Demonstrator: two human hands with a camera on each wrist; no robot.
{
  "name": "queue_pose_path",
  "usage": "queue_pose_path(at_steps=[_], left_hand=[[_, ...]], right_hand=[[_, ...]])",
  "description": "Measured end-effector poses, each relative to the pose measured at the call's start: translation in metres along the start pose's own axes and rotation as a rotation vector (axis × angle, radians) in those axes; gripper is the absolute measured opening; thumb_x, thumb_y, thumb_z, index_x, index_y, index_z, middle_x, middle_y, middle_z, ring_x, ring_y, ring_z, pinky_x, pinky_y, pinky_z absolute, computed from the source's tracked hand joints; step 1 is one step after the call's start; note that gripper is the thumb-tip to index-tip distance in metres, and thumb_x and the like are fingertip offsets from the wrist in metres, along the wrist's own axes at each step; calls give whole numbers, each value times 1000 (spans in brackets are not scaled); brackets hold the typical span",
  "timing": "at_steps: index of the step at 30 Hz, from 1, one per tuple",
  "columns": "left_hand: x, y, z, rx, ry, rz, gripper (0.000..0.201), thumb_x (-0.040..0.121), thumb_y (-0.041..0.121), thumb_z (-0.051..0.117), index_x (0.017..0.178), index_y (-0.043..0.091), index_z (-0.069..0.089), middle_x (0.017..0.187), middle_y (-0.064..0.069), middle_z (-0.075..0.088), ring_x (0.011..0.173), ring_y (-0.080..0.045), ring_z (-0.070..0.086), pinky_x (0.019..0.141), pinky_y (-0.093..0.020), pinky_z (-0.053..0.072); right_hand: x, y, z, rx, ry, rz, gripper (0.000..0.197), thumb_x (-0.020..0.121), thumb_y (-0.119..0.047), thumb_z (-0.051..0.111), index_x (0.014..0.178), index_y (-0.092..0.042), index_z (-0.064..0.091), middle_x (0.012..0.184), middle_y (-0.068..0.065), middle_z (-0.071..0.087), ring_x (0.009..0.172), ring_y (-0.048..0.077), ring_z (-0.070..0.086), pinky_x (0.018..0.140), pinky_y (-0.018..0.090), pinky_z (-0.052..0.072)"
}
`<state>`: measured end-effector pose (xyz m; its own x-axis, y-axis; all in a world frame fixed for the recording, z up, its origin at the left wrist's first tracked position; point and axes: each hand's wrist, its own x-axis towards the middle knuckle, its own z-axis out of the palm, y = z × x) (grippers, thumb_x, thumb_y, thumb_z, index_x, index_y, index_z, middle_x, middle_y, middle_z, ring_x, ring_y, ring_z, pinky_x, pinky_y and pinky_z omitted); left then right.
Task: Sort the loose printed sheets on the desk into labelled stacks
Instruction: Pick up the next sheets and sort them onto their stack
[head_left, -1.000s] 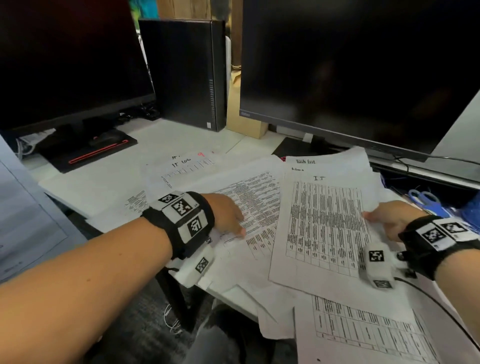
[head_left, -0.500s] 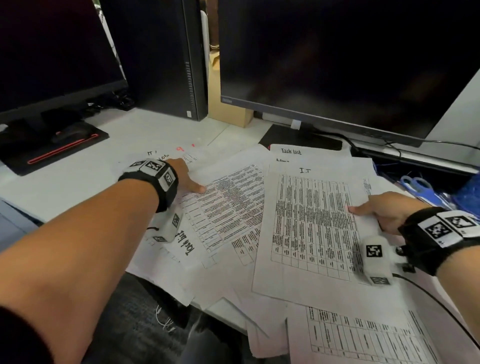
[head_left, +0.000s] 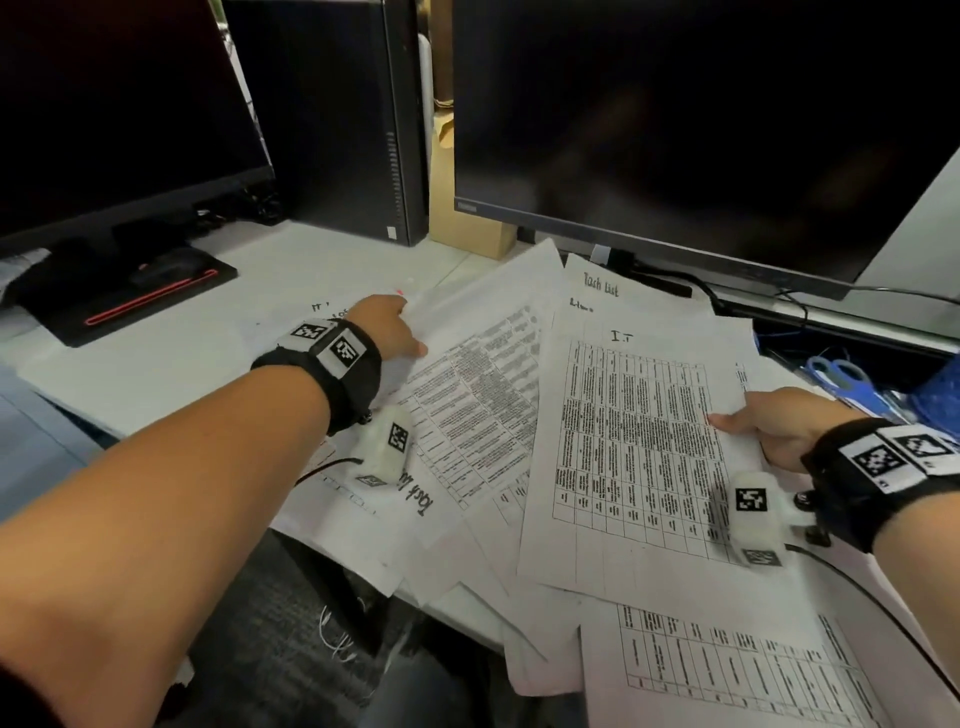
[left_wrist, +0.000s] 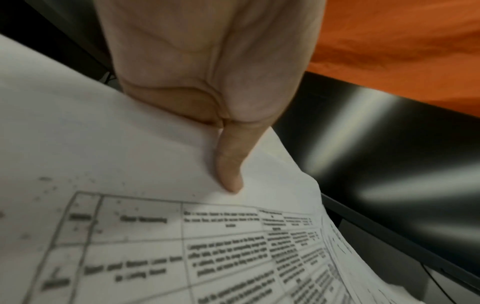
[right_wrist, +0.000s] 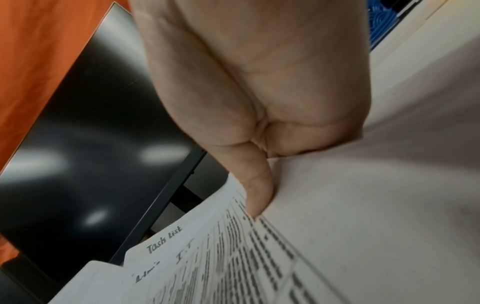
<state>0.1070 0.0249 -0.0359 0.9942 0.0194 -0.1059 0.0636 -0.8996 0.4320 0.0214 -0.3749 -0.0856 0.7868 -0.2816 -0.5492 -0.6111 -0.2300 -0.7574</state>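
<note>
Loose printed sheets overlap across the white desk (head_left: 171, 364). My left hand (head_left: 387, 330) pinches the left edge of a tilted table sheet (head_left: 467, 405), thumb on top (left_wrist: 230, 164) and fingers hidden beneath. My right hand (head_left: 769, 423) pinches the right edge of a sheet headed "IT" (head_left: 634, 441), its thumb (right_wrist: 257, 193) pressing on the printed face. Behind that one a sheet headed "Task List" (head_left: 602, 286) pokes out. A handwritten label sheet (head_left: 324, 312) lies by my left hand, and another table sheet (head_left: 727, 670) lies at the front right.
Two dark monitors (head_left: 675, 130) (head_left: 114, 114) and a black computer tower (head_left: 337, 114) stand along the back. A black stand with a red stripe (head_left: 140, 296) sits at left. Blue scissors (head_left: 841, 371) and cables lie at right. Sheets overhang the desk's front edge.
My left hand slid left and back across the sheets and took the tilted table sheet by its left edge. My right hand kept its pinch on the "IT" sheet.
</note>
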Motion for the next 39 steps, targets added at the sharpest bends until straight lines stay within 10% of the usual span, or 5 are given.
queue_pose_path(at_steps=[4, 10, 22, 31, 39], left_hand=[[-12, -14, -22, -141, 118, 27, 45, 79, 19, 74, 120, 7, 59, 115, -11, 63, 102, -27, 56, 88, -33, 42], [-35, -28, -57, -374, 161, 32, 38, 80, 18, 74, 115, 14, 61, 107, -5, 66, 99, -25, 60, 91, -37, 45], [-68, 2, -48, -1033, -48, 198, 40, 74, -2, 72, 111, 13, 64, 110, -13, 70, 104, -32, 66, 98, -52, 46], [-84, -9, -33, -1076, -241, 230, 68, 58, 11, 84, 120, -3, 59, 108, -20, 69, 96, -34, 68, 74, -40, 56], [-84, -15, -40, -1057, -223, 164, 38, 74, 8, 72, 111, 12, 62, 104, -5, 71, 94, -21, 67, 71, -30, 57]], right_hand=[[-30, -11, 3, 206, -33, 56, 26, 93, 1, 48, 116, -8, 56, 115, 17, 62, 92, 32, 60, 74, 49, 48], [-43, -13, -5, 354, -176, -32, 31, 97, 1, 39, 119, -10, 57, 90, 8, 75, 76, 23, 73, 60, 37, 60], [-87, -47, 52, 708, -379, -182, 36, 97, 0, 39, 129, -9, 54, 118, 14, 66, 88, 27, 72, 68, 47, 58], [-99, -43, 89, 719, -470, -208, 34, 96, 0, 40, 127, -3, 54, 122, 17, 65, 102, 29, 68, 69, 40, 60], [-88, -56, 75, 388, -144, -300, 26, 91, -4, 56, 116, 0, 61, 116, 17, 67, 103, 33, 66, 95, 51, 48]])
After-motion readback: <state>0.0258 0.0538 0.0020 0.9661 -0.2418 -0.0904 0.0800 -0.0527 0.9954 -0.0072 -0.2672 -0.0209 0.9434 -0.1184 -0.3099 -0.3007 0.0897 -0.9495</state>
